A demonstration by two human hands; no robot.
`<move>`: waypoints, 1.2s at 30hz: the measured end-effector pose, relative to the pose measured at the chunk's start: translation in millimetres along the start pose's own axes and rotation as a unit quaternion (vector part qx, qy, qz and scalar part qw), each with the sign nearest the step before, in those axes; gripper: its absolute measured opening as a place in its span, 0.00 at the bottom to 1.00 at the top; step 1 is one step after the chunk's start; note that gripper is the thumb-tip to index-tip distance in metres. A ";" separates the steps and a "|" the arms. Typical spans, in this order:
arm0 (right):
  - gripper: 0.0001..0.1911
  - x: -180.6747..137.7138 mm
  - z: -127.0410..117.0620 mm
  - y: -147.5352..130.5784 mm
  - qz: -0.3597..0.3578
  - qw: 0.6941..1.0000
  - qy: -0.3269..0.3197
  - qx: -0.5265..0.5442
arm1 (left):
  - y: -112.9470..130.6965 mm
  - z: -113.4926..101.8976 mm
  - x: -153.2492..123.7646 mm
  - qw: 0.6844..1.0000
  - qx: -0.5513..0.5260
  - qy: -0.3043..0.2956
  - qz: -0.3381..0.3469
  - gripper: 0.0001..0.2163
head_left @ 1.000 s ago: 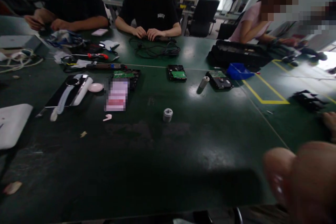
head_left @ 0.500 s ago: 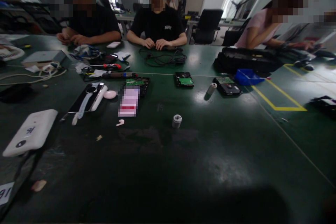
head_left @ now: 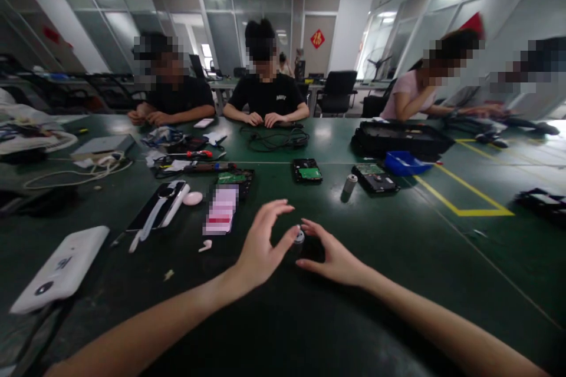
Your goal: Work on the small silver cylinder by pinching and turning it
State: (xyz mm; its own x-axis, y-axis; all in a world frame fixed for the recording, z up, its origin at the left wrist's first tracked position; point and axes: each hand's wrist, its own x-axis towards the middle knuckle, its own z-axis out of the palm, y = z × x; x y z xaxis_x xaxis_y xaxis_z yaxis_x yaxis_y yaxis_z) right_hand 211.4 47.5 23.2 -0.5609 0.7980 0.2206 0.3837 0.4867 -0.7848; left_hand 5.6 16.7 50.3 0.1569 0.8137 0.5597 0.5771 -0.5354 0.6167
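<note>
Small silver cylindrical metal motor [head_left: 299, 236] stands on the dark green tabletop [head_left: 398, 283], centre, between both hands. Left grip [head_left: 260, 244] is spread wide, thumb tip at the motor's left side. Right grip [head_left: 335, 254] is half curled with fingertips seemingly touching the motor's right side; can't tell if it's clamped on.

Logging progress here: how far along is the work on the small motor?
Done: nothing visible; the motor stands upright on the table. In hand: left hand and right hand flank it, open, fingertips at it. Left: gripping it; it is not yet lifted.
</note>
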 end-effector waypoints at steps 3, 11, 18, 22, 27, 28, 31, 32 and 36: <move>0.30 10.6 26.4 15.6 -0.026 0.998 0.040 -0.047 | -9.9 17.7 4.4 0.997 -0.051 -0.060 -0.011 0.12; 0.18 10.3 28.3 17.5 -0.010 0.998 0.050 -0.048 | -23.8 20.2 4.3 0.987 -0.118 -0.089 -0.063 0.08; 0.15 10.2 29.4 13.0 0.007 0.997 0.062 -0.050 | -17.8 11.8 13.3 0.996 -0.075 -0.051 -0.014 0.04; 0.15 9.1 29.0 10.4 0.018 0.996 0.064 -0.058 | -27.9 0.3 10.9 0.999 -0.016 0.021 -0.034 0.06; 0.15 10.1 28.2 8.0 0.016 0.996 0.059 -0.058 | -65.4 -5.4 -8.8 0.989 0.126 -0.006 -0.071 0.05; 0.14 10.4 28.2 7.9 0.015 0.996 0.059 -0.059 | -71.6 -5.2 -12.4 0.987 0.146 -0.014 -0.073 0.05; 0.14 10.6 28.2 7.7 0.012 0.997 0.056 -0.060 | -81.8 -4.2 -17.9 0.980 0.186 -0.020 -0.066 0.06; 0.14 10.4 28.1 7.6 0.011 0.997 0.055 -0.060 | -83.0 -3.8 -18.2 0.979 0.193 -0.018 -0.062 0.06; 0.14 9.0 28.2 7.7 0.006 0.996 0.055 -0.063 | -84.4 -1.8 -18.1 0.979 0.198 -0.020 -0.044 0.08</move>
State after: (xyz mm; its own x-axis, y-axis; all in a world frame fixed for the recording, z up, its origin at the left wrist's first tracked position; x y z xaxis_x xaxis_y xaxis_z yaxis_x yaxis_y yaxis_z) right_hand 188.6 48.4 2.8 -0.4753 0.8345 0.2787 0.4834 0.5124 -0.7098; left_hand -47.3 46.8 -10.9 0.1185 0.8655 0.4867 0.8541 -0.3389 0.3946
